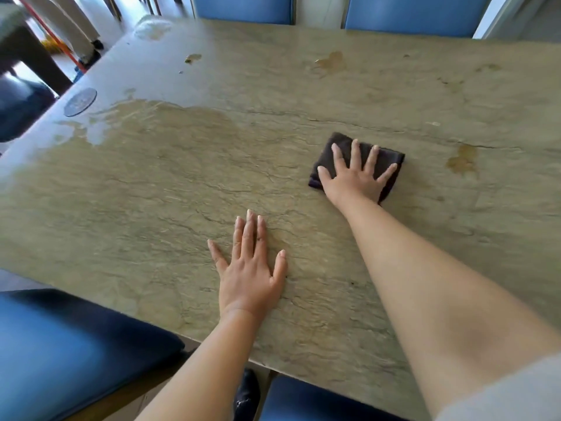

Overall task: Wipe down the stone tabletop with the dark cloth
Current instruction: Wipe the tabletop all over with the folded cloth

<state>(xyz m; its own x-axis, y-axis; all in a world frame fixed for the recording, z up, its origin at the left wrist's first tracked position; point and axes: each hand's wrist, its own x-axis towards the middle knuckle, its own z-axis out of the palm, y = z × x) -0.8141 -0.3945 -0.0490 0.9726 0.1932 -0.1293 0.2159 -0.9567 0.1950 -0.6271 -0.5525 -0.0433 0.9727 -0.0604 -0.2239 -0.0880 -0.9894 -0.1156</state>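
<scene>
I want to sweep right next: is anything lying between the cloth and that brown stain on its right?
Nothing visible does. The right hand presses flat on the dark cloth, and only bare tabletop lies between it and the brown stain. The left hand rests flat nearer the front edge, clear of that path.

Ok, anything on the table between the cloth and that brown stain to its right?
No, head view shows only bare stone tabletop between the dark cloth and the brown stain.

Home dining room: stone table (212, 165) ringed by blue chairs (416, 13)
</scene>
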